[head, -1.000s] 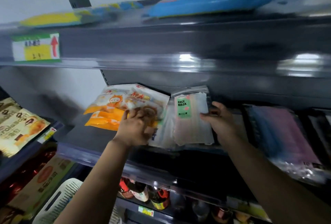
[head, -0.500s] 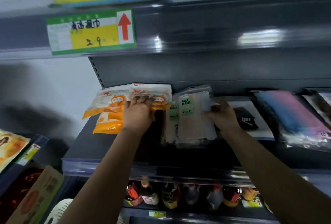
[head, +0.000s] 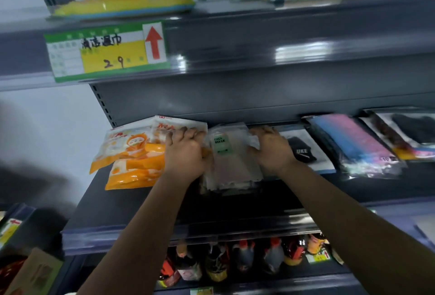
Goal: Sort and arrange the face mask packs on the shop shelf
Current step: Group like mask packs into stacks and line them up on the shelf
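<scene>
Dark grey shop shelf point(head: 146, 202) from my head cam, with the clear stack of face mask packs point(head: 231, 167) lying mid-shelf, long axis running from the front edge toward the back panel. My left hand point(head: 186, 153) is curled around its left edge and my right hand point(head: 270, 151) grips the right edge near the back, so the stack sits squarely between them, both equally near. The orange packs point(head: 131, 160) touch my left hand toward the shelf's left end, and a black mask pack point(head: 306, 151) lies just right of my right hand, so I'd guess squaring the stack comes next.
</scene>
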Tool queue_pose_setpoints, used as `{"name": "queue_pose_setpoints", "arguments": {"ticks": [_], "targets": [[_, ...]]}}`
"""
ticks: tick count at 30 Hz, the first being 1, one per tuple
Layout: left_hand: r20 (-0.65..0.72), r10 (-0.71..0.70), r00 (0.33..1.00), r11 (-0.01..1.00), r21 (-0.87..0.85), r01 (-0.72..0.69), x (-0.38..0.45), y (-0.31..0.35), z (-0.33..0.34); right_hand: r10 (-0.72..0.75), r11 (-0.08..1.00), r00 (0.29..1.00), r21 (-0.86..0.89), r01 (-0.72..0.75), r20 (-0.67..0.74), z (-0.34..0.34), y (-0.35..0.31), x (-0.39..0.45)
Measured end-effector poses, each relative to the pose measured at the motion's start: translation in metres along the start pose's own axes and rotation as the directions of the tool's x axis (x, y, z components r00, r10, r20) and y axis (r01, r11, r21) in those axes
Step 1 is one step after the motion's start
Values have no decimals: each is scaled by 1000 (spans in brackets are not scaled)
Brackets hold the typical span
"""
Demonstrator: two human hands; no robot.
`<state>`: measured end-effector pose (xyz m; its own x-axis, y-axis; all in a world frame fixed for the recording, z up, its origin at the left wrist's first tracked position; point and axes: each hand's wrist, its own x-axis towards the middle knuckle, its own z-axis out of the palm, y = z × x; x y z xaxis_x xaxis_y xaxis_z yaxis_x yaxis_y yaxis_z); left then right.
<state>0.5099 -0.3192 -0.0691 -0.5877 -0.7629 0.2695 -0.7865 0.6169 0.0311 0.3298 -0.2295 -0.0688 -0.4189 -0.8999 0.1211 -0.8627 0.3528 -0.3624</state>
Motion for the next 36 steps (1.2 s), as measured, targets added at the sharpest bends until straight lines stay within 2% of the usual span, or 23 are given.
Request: {"name": "queue_pose_setpoints", "arguments": {"ticks": [3,9,16,24,36], "targets": [[25,27,999,1000,16,-27,9,30,-3,-70,976,998,-208,68,0,-17,15,-4],[5,103,995,994,34,-103,15,109,-12,-79,923,997,-380,63,-26,-54,61,-24],[24,165,986,986,-2,-165,14,225,-13,-24,888,1000,-459,14,-16,-103,141,-65],[36,301,953,953,-40,-300,9,351,-12,85,873,993,-474,-116,-85,-152,246,-115],[86,353,931,932,-119,-343,27,459,10,254,871,964,-414,-264,-80,-189,361,-145]]}}
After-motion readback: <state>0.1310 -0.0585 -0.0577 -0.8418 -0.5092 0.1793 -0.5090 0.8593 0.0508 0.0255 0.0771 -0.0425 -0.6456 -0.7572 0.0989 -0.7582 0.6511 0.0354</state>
